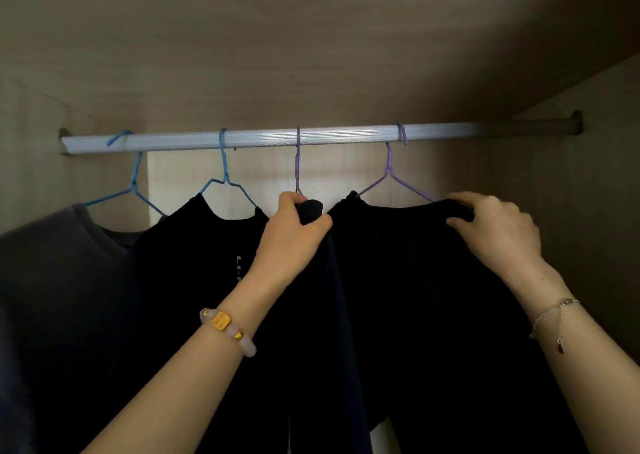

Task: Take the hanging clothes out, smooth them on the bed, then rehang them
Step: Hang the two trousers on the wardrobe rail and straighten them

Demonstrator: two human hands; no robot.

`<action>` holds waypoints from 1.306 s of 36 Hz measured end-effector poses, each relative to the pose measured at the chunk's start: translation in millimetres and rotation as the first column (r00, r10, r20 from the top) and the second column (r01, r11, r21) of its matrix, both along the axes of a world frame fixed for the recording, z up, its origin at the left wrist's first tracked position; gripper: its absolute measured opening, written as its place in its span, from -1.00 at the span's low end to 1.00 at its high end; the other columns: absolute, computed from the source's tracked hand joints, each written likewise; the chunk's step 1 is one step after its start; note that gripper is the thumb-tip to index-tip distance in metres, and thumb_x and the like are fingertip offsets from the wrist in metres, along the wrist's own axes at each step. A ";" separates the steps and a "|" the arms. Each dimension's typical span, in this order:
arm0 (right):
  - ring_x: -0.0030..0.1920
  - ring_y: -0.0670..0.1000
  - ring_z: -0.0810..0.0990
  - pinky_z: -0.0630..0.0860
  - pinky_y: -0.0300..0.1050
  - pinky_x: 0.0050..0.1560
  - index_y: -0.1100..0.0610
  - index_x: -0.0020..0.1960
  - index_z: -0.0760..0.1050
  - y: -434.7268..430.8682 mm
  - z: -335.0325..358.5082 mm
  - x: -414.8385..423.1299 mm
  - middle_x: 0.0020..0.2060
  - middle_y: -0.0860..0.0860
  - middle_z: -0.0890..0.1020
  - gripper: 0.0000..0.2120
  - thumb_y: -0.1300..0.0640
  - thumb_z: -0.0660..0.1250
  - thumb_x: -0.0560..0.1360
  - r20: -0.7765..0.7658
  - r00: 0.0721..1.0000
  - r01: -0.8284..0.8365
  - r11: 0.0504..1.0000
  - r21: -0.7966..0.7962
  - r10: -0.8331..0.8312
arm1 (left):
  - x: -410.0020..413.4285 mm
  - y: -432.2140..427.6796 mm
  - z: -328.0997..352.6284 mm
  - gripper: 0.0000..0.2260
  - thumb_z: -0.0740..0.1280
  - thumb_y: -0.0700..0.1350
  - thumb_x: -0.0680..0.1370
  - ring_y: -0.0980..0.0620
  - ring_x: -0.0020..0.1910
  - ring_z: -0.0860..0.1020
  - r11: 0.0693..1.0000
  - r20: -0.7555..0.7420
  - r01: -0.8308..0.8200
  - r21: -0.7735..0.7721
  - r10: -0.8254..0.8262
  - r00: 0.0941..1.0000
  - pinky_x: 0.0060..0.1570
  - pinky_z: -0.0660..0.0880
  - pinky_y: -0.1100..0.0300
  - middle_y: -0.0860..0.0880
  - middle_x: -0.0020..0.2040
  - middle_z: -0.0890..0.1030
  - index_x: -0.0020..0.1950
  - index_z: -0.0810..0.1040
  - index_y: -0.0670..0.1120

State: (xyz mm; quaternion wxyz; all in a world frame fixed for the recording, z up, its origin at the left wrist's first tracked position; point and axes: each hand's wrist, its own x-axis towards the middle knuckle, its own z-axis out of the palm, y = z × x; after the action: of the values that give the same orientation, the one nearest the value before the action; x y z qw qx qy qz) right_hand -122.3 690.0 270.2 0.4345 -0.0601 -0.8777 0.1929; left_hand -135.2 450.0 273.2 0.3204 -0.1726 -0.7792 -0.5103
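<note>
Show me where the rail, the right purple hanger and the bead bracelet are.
rail [329, 136], head view, middle of the pale bar.
right purple hanger [389, 162], head view, its neck under the rail.
bead bracelet [221, 322], head view, its yellow square bead.

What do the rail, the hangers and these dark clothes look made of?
Rail: likely metal, perhaps aluminium; pale silvery, fine lengthwise ribs, soft sheen. Blue hangers and purple hangers: thin wire, seemingly plastic-coated; twisted necks, smooth matte colour. Dark clothes: soft matte cloth; weave too dark to tell.
</note>
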 end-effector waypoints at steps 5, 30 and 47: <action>0.14 0.29 0.53 0.49 0.07 0.01 -0.14 0.38 0.34 -5.3 -0.3 8.6 0.17 0.18 0.57 -0.60 0.03 0.23 0.55 0.041 0.999 -0.005 1.000 0.010 0.004 | 14.7 -17.2 -6.9 -0.58 0.27 0.04 0.54 0.00 0.13 0.52 0.997 0.005 -0.003 -0.078 0.003 1.000 0.05 0.45 0.19 -0.02 0.21 0.51 0.36 0.29 -0.01; 0.22 0.28 0.45 0.42 0.14 0.17 0.11 0.38 0.35 -63.7 -2.4 69.2 0.30 0.18 0.44 -0.58 0.18 0.24 0.53 -0.061 0.996 0.061 0.997 -0.049 -0.064 | 65.4 -98.8 -44.7 -0.72 0.28 -0.04 0.55 0.15 0.04 0.53 0.965 -0.049 0.107 -0.239 -0.122 0.991 -0.01 0.43 0.38 0.06 0.16 0.55 0.25 0.45 -0.04; 0.19 0.26 0.53 0.47 0.08 0.16 0.09 0.36 0.35 -6.4 -0.1 24.8 0.20 0.18 0.57 -0.58 -0.09 0.16 0.57 0.099 0.995 -0.015 0.999 -0.046 0.019 | 10.9 -54.2 18.3 -0.62 0.34 -0.23 0.46 -0.01 -0.08 0.53 0.989 0.261 0.134 -0.065 -0.112 0.959 -0.19 0.48 0.20 -0.11 0.05 0.54 0.26 0.39 -0.13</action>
State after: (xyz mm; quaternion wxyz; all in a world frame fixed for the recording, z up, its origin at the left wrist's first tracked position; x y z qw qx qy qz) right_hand -97.5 683.6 270.1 0.3873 -0.0718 -0.8941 0.2133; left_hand -124.3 395.8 291.5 0.1770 -0.1661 -0.8221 -0.5150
